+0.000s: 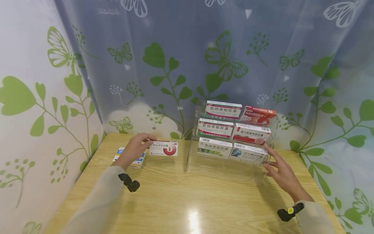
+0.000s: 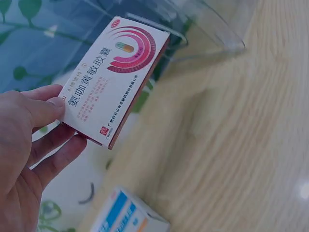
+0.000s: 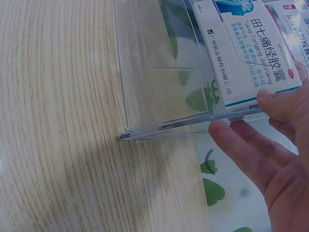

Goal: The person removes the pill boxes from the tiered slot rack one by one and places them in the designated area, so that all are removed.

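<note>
My left hand (image 1: 135, 150) pinches a white medicine box (image 1: 163, 150) by its left end, thumb on the printed face. A pink-red arc and a small capsule picture mark this box, held above the table left of the clear rack. The stepped acrylic rack (image 1: 190, 156) carries several medicine boxes in two columns. My right hand (image 1: 281, 174) holds the rack's right side panel (image 3: 188, 120), thumb on the inner side and fingers outside. That thumb lies at the edge of a white-and-blue medicine box (image 3: 241, 58) in the lowest row.
A blue, white and orange box (image 1: 137, 162) lies on the wooden table (image 1: 175, 195) under my left forearm. Behind the table hangs a curtain (image 1: 181, 39) with green leaves and butterflies. An orange-red box (image 1: 258, 116) stands in the rack's top right place.
</note>
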Demonstrator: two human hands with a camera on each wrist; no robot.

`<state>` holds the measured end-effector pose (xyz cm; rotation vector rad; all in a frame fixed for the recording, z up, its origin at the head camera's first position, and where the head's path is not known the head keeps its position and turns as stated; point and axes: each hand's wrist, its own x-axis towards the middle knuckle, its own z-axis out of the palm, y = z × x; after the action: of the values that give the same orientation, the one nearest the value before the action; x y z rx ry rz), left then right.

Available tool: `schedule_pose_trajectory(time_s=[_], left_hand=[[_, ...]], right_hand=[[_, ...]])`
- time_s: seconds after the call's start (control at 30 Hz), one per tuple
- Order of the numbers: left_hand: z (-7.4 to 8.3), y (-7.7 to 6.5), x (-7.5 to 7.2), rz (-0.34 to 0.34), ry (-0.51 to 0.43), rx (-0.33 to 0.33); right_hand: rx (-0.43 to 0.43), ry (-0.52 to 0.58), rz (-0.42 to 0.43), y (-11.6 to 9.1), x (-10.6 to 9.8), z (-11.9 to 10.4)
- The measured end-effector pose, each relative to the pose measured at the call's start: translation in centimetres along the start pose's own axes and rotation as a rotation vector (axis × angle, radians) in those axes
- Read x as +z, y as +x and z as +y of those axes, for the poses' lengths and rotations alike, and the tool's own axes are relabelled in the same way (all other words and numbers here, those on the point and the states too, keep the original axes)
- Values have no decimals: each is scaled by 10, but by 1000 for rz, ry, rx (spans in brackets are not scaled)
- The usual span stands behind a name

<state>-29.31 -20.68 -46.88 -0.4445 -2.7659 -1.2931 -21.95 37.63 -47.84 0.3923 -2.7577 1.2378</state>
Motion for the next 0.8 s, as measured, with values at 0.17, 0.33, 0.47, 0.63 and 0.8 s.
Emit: schedule_pose_trajectory(time_s=[0.17, 0.33, 0.47, 0.63, 0.8], left_hand=[[-23, -7, 4, -36, 62, -54], [-37, -10, 9, -67, 87, -86], [-45, -10, 14, -72, 86, -108], [-52, -9, 18, -67, 109, -119], [-61, -11, 22, -32, 146, -51]], right_hand=[[3, 2, -7, 0, 0, -1], [9, 5, -6, 0, -1, -2], [13, 7, -6, 1, -1, -2], [17, 7, -7, 1, -1, -1], [23, 10, -7, 1, -1, 0]])
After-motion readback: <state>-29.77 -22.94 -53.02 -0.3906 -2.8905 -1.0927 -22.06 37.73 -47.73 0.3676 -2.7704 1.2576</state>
